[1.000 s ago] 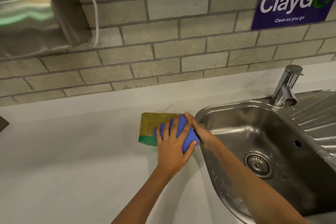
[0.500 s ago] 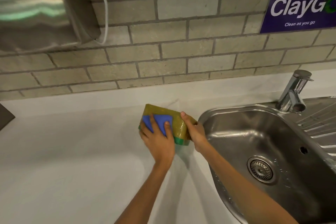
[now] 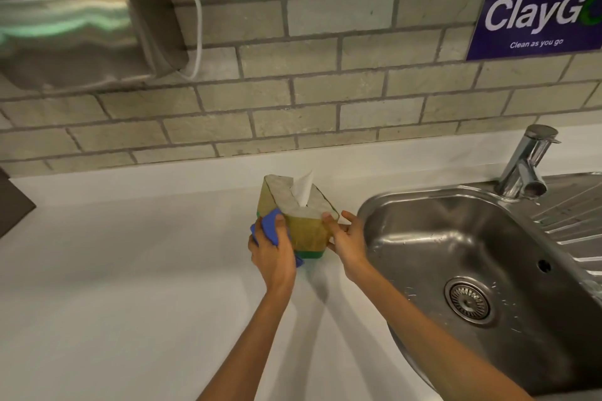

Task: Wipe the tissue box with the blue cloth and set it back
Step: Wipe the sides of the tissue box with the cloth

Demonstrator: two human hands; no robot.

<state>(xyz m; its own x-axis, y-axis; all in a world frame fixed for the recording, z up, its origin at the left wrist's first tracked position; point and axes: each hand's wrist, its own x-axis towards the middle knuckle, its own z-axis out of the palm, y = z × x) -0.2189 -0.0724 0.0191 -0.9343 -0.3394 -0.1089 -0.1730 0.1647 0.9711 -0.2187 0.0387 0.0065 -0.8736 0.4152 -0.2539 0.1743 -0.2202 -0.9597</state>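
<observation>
The left hand (image 3: 273, 254) grips the blue cloth (image 3: 267, 228) and presses it against the left side of the tissue box (image 3: 301, 221). The right hand (image 3: 347, 239), at 3 o'clock of the box, clasps its right side. The box is upright on the counter (image 3: 114, 286), tissue (image 3: 303, 189) poking up, the sink (image 3: 488, 254) at its 3 o'clock. At 12 o'clock is the brick wall (image 3: 325, 75).

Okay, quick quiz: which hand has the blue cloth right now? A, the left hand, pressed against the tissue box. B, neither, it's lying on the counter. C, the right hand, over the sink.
A: the left hand presses the blue cloth against the tissue box; the right hand steadies the box's other side.
</observation>
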